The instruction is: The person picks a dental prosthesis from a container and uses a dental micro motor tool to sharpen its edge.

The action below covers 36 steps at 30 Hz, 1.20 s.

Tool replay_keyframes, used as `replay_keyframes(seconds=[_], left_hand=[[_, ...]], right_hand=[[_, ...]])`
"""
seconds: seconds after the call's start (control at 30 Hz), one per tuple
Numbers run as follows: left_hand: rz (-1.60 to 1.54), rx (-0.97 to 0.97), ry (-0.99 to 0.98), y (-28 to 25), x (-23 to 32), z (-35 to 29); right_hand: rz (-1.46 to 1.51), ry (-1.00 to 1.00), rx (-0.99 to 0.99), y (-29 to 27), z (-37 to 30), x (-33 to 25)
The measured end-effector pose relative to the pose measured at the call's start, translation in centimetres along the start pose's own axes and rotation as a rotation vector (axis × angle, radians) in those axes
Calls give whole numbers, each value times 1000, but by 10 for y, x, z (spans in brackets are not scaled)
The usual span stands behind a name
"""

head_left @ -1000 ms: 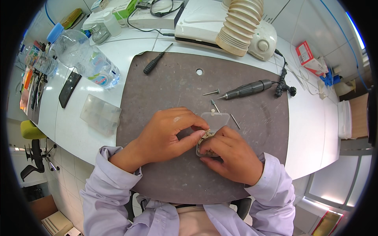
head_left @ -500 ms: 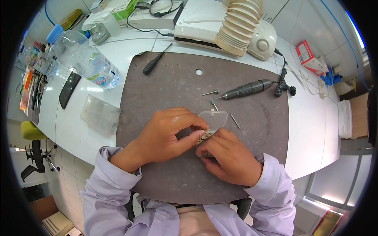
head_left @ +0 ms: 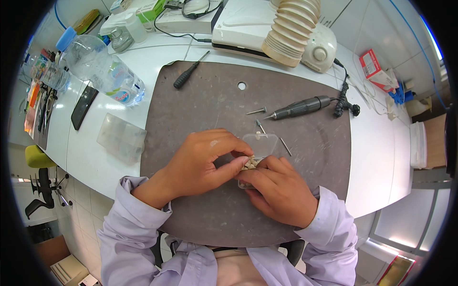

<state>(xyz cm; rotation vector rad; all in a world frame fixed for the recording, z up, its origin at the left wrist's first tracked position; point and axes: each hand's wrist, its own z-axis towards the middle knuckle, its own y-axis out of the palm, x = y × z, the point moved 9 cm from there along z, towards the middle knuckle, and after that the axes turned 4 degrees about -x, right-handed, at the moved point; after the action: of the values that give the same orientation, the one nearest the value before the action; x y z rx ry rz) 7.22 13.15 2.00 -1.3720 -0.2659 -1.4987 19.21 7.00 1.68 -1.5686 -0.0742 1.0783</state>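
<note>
A small clear plastic box sits on the brown mat with its lid flipped back on the far side. Small cream-coloured, tooth-like pieces fill it. My left hand reaches in from the left, thumb and forefinger pinched at the pieces; what lies between the tips is too small to make out. Fingers of my right hand curl over the box's right side and grip it, covering part of it. Just beyond the lid lie a grey-tipped bur and a thin metal pin.
A black rotary handpiece lies on the mat beside another bur. A screwdriver rests far left. Off the mat are a cloudy plastic case, phone and large bottle. A ribbed hose hangs at the back.
My right fingers have shifted slightly on the box, so more of the cream pieces and the box's near edge show. The left hand has stayed nearly still.
</note>
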Motion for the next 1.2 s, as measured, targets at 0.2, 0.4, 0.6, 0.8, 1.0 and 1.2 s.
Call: replay_keyframes(seconds=[0.2,0.4,0.6,0.8,1.0,1.2], left_hand=[[6,-14,-10,-1,-1,-1],[6,-19,5,1,0,1],[1,-17,-4,0,0,0],[12,-21,-2,0,1,0],[16,-14,13,0,1,0],[16,-8,8,-1,1,1]], right_hand=[[64,-9,-35,6,3,2],[120,18,-30,6,1,5],[137,26,-49,7,2,4],[75,36,-26,5,2,6],[-103,-6,34,-4,2,-2],[-147,-7,89,-4,-1,-2]])
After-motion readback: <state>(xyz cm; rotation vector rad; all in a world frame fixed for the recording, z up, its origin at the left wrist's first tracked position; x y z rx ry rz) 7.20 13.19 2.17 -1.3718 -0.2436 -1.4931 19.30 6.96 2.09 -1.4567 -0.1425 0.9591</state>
